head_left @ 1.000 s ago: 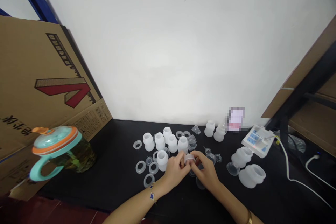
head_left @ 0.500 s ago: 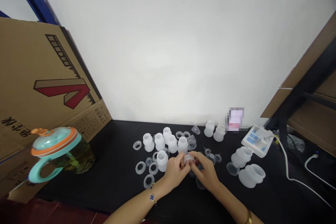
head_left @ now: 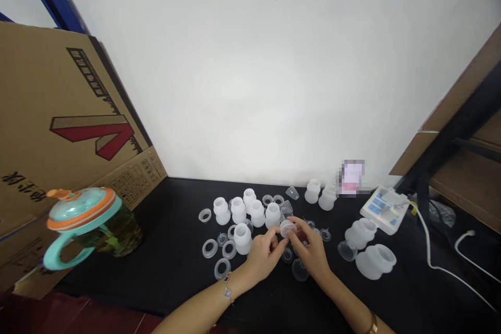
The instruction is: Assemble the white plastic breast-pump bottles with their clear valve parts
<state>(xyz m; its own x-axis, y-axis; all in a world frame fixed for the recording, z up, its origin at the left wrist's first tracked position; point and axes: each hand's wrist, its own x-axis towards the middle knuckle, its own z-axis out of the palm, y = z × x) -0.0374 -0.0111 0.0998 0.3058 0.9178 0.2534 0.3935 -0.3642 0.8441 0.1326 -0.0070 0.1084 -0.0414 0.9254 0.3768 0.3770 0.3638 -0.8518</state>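
Note:
A small translucent round cap (head_left: 287, 227) is raised between my two hands over the middle of the table. My right hand (head_left: 312, 253) pinches it from the right with thumb and forefinger. At its left edge are the thumb and forefinger of my left hand (head_left: 264, 257), closed on the rim. Just left stands a white double-bulged bottle (head_left: 243, 240), upright and open-topped, with several more like the bottle (head_left: 273, 215) behind. Clear rings, such as the ring (head_left: 222, 268), lie to the left. Beneath my right hand lies a clear disc (head_left: 300, 270), partly covered.
A lidded jug (head_left: 90, 227) stands at left before a cardboard box (head_left: 66, 115). On the right, a white bottle (head_left: 376, 262) lies tilted near a white power box (head_left: 384, 209) with a cable (head_left: 427, 242). Two bottles stand near the wall, including the bottle (head_left: 312, 191).
The cap has shifted slightly right and up and now shows its round face. My left fingers have opened out a little, and my right hand has moved slightly right.

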